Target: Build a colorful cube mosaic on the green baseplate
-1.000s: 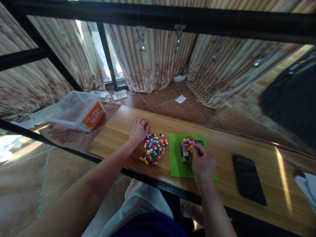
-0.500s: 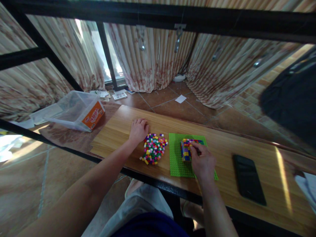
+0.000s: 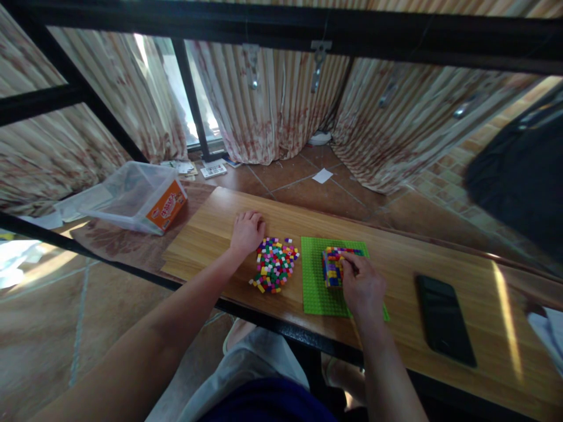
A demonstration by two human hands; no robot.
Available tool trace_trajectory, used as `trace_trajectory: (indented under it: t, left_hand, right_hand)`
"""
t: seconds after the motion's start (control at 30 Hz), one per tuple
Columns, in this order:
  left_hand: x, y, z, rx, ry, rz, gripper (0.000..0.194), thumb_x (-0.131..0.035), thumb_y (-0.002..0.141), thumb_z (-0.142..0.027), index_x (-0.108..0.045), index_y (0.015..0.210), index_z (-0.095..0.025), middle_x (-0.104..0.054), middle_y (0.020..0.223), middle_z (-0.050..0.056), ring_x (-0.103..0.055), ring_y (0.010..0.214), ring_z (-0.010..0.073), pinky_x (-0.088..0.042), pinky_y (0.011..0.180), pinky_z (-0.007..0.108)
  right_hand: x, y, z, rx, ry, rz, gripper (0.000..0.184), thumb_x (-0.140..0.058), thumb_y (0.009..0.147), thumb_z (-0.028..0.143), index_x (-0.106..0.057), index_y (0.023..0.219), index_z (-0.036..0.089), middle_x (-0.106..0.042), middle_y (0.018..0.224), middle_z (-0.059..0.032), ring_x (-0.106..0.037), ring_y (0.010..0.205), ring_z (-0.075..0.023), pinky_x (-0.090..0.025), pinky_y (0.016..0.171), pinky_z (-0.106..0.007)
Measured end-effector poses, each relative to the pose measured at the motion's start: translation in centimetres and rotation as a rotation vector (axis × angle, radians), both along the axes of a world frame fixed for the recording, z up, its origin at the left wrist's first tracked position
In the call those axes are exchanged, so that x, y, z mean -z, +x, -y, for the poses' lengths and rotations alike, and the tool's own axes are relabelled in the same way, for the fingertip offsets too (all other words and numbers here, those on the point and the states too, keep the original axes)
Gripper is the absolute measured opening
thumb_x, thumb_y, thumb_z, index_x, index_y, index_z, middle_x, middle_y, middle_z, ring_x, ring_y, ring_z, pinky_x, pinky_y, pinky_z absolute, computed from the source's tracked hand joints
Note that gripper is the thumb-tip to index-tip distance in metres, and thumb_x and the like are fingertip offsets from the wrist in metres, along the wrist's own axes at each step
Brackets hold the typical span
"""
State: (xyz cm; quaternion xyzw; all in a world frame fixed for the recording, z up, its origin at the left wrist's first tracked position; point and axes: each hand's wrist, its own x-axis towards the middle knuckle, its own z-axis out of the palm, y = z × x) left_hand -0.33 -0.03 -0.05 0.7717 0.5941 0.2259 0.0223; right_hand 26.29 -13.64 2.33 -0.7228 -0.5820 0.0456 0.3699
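Observation:
On the wooden table my left hand [image 3: 248, 231] lies palm down, holding nothing, its fingers loosely spread. Just right of it is a loose pile of small multicoloured building bricks [image 3: 277, 264]. A green baseplate [image 3: 311, 293] carries a low block structure [image 3: 333, 275] of blue, yellow, red and purple bricks. My right hand [image 3: 364, 287] is over the plate's right part, thumb and fingers pinched together at the structure's top. A small yellow building brick shows at the fingertips; the hand partly hides it and the structure's right side.
A black phone [image 3: 445, 319] lies on the table to the right. Beyond the table's left end stands a clear plastic bin [image 3: 132, 196] with an orange label. Papers [image 3: 322, 175] lie on the tiled floor behind. A black metal bar [image 3: 281, 29] crosses above, before curtains.
My right hand has shifted very slightly to the right, still pinched at the structure. My left hand and the brick pile look unchanged.

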Motion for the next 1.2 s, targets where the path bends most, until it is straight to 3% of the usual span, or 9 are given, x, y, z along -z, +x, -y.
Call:
trace_trajectory:
  t: [0.33, 0.57, 1.2]
  left_hand:
    - [0.11, 0.02, -0.12, 0.000, 0.000, -0.001, 0.023, -0.046, 0.089, -0.026, -0.061, 0.105, -0.018, -0.061, 0.118, 0.010, -0.052, 0.111, 0.0262, -0.038, 0.100, 0.043]
    - [0.03, 0.04, -0.07, 0.002, 0.015, -0.007, 0.022, -0.047, 0.088, -0.026, -0.061, 0.104, -0.019, -0.061, 0.116, 0.010, -0.052, 0.110, 0.0262, -0.039, 0.098, 0.043]
    - [0.02, 0.04, -0.05, 0.006, 0.000, 0.015, 0.024, -0.046, 0.088, -0.026, -0.061, 0.105, -0.019, -0.061, 0.118, 0.010, -0.052, 0.110, 0.0267, -0.038, 0.099, 0.045]
  right_hand:
    - [0.28, 0.22, -0.16, -0.027, -0.010, 0.016, 0.031, -0.044, 0.087, 0.031, -0.071, 0.098, 0.019, -0.070, 0.097, -0.0091, -0.062, 0.086, -0.0209, -0.046, 0.078, -0.034]
    - [0.16, 0.00, -0.21, 0.027, -0.029, 0.002, 0.032, -0.045, 0.086, 0.033, -0.071, 0.097, 0.018, -0.071, 0.096, -0.0096, -0.063, 0.082, -0.0215, -0.046, 0.076, -0.035]
    - [0.20, -0.02, -0.60, 0.093, -0.049, -0.245, 0.035, -0.053, 0.081, 0.041, -0.071, 0.098, 0.016, -0.073, 0.094, -0.0107, -0.067, 0.082, -0.0224, -0.051, 0.077, -0.036]
